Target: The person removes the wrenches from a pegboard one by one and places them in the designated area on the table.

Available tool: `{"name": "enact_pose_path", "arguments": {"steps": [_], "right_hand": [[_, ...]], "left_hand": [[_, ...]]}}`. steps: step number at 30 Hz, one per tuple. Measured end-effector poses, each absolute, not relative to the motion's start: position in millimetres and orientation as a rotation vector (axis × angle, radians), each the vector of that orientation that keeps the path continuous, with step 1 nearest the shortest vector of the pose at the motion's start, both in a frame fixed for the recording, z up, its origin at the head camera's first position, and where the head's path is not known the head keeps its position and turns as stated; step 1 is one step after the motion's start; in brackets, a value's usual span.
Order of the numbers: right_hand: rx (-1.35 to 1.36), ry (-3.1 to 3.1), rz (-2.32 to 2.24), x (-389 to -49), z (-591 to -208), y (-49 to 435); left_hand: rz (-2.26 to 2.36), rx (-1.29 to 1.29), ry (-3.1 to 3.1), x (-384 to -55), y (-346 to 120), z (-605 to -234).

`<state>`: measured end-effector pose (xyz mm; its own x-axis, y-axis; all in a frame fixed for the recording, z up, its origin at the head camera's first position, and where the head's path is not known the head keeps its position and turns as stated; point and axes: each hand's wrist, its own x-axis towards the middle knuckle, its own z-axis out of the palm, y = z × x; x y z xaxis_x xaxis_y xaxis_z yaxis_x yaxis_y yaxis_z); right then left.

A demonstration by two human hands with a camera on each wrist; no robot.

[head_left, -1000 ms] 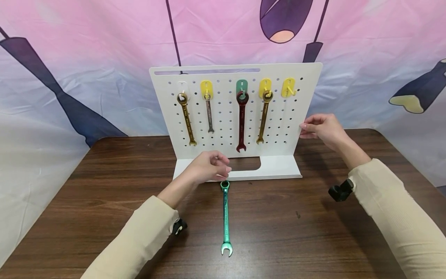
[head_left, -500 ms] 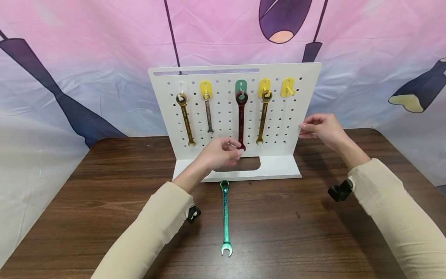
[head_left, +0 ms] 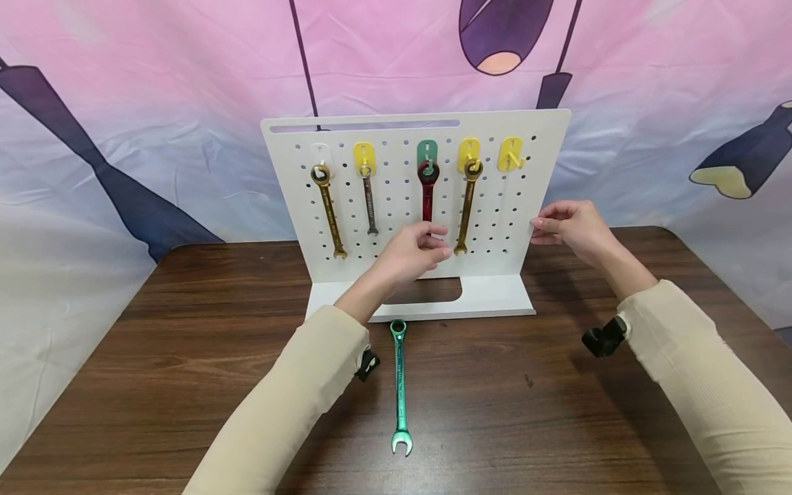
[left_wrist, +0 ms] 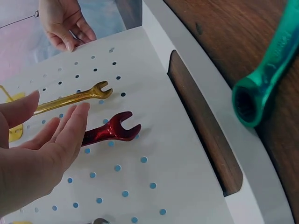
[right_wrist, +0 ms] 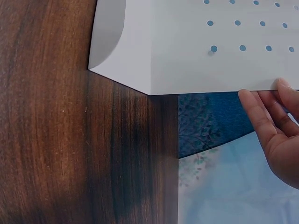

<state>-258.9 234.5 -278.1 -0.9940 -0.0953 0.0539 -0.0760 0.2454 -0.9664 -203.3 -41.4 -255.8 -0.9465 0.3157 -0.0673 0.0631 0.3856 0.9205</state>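
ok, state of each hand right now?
Left hand: open, holding nothing, in front of the red combination wrench.
Right hand: closed, pinching the right edge of the white pegboard.

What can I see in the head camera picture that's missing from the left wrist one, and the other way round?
Only the head view shows the leftmost gold wrench, the green hook plate and both sleeves.

Only the left wrist view shows the open end of the red wrench; the left hand covers it in the head view.

Both share the two hands, the right hand being at the side edge of the white pegboard, plus the brown table and the green wrench, cut off in the wrist view.
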Motion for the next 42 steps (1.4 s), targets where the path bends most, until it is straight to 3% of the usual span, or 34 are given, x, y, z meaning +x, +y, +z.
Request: {"name": "enact_pose_path", "arguments": {"steps": [21, 42], "right_hand": [[-0.173, 2.491, -1.879, -259, -279, 235], [-0.190, 2.475, -1.911, -261, -281, 236]], "left_hand": [[1.551, 0.409, 2.540, -219, -20, -247], [1.676, 0.429, 2.504, -215, -10, -245]]}}
